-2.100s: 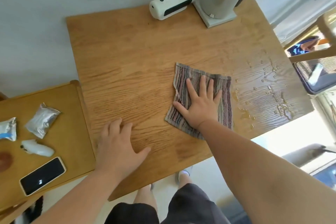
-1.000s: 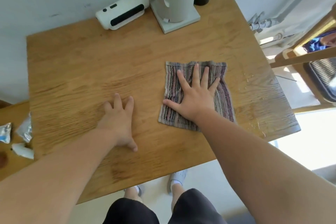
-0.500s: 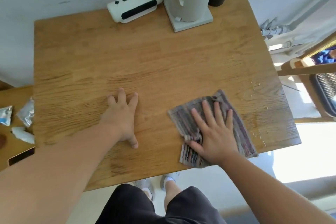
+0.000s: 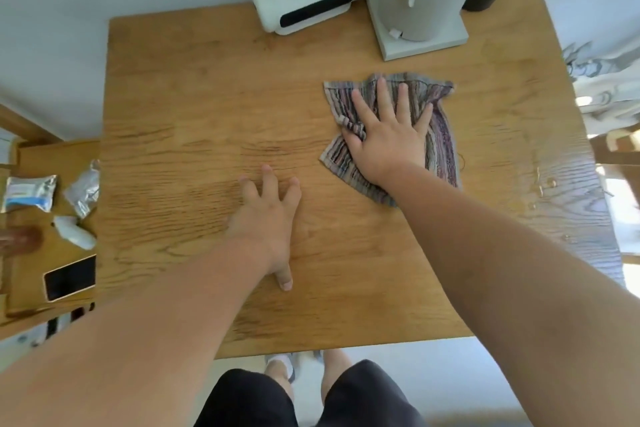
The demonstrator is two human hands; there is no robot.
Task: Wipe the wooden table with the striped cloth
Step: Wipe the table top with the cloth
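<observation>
Striped cloth [image 4: 440, 135] slid farther back — right hand [image 4: 388, 139] flat on it, left hand [image 4: 268, 218] spread on table [image 4: 194, 97].

home room, wooden table [image 4: 207, 97] against wall, phone [image 4: 69, 278] (side table)

A striped cloth [image 4: 439, 135] in muted purple, grey and pink is seen spread, rumpled, on the right half of a wooden table [image 4: 207, 107]. Its left edge is bunched into folds. The table's pale oak-grain top is marked by water droplets [image 4: 543, 184] near its right edge.
</observation>
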